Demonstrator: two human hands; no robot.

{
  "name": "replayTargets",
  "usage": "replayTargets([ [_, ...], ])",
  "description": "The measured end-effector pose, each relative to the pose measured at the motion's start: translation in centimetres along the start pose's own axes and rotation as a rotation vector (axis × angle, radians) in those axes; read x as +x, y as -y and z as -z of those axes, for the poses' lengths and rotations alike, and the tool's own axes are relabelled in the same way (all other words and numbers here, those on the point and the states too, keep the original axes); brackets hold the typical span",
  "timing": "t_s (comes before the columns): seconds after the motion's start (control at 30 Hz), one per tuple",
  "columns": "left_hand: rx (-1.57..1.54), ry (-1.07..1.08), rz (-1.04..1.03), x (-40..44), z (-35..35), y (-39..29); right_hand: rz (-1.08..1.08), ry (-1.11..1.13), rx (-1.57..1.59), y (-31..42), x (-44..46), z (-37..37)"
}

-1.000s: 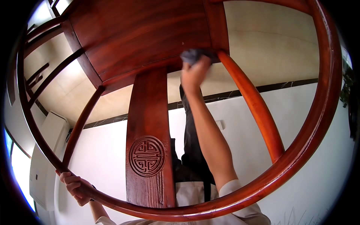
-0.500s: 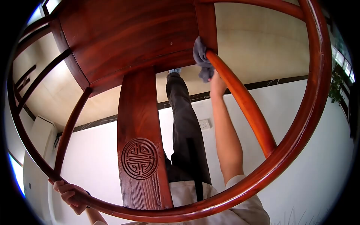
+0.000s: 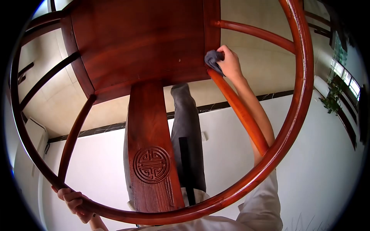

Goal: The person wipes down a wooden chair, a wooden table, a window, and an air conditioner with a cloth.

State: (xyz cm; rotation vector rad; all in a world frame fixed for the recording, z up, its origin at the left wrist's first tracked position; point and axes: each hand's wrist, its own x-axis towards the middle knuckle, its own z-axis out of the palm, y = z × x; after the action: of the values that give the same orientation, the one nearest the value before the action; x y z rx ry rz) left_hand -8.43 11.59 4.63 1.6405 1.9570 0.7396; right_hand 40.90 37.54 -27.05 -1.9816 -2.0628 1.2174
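Observation:
A reddish-brown wooden armchair fills the view, with a curved top rail, a flat seat and a back splat that bears a round carved emblem. My left hand is wrapped round the rail at the lower left. At the seat's right rear corner, my right hand grips a bunched dark grey cloth. The cloth touches the chair near the foot of the right back post. My right forearm passes behind that post and the rail.
Behind the chair is a white wall with a dark skirting strip above a beige tiled floor. A green plant and more dark wooden furniture stand at the right. Another chair spindle runs from seat to rail.
My right hand and the cloth have moved from the post's inner side to its outer side, at the seat corner. The view has shifted slightly; my left hand keeps its hold on the rail.

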Motion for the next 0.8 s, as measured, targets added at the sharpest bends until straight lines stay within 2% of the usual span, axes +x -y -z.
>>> replayTargets([
  [0.1,0.13,0.082,0.002,0.4,0.6,-0.4,-0.048,-0.189,0.062,2.8,2.5,-0.9],
  [0.13,0.139,0.068,-0.004,0.6,0.6,-0.7,-0.13,-0.216,0.117,3.6,3.7,-0.9],
  [0.2,0.35,0.236,0.086,1.8,1.1,-2.2,-0.086,-0.348,0.119,4.0,4.8,-1.8],
  [0.23,0.364,0.242,0.089,1.9,0.9,-3.0,-0.115,-0.318,0.182,4.0,4.7,-1.8],
  [0.27,0.203,0.122,0.233,2.5,0.1,-4.1,-0.121,-0.311,0.195,3.6,4.2,-1.9],
  [0.3,0.043,0.001,0.374,3.0,-0.6,-5.0,-0.098,-0.329,0.37,2.9,3.5,-1.9],
  [0.33,0.053,0.006,0.379,3.6,-1.0,-5.5,-0.073,-0.346,0.54,2.4,2.6,-1.5],
  [0.4,0.338,0.016,0.561,4.2,-2.1,-5.9,0.022,-0.315,0.585,1.8,0.1,1.1],
  [0.43,0.329,0.052,0.506,4.6,-2.2,-6.0,-0.041,-0.345,0.619,1.5,-1.6,2.3],
  [0.5,0.313,0.039,0.558,4.6,-2.3,-5.8,-0.187,-0.342,0.427,-1.0,-4.3,4.6],
  [0.53,0.294,0.032,0.606,4.5,-2.2,-6.1,-0.237,-0.352,0.456,-1.4,-5.8,5.6],
  [0.57,0.335,0.074,0.554,5.2,-2.8,-6.6,-0.235,-0.362,0.52,-0.8,-6.9,6.5],
  [0.67,0.381,0.119,0.557,5.1,-2.4,-6.3,-0.054,-0.374,0.734,3.6,-7.5,8.3],
  [0.8,0.368,0.055,0.561,4.8,-2.4,-6.1,0.176,-0.405,0.763,7.1,-3.5,8.0],
])
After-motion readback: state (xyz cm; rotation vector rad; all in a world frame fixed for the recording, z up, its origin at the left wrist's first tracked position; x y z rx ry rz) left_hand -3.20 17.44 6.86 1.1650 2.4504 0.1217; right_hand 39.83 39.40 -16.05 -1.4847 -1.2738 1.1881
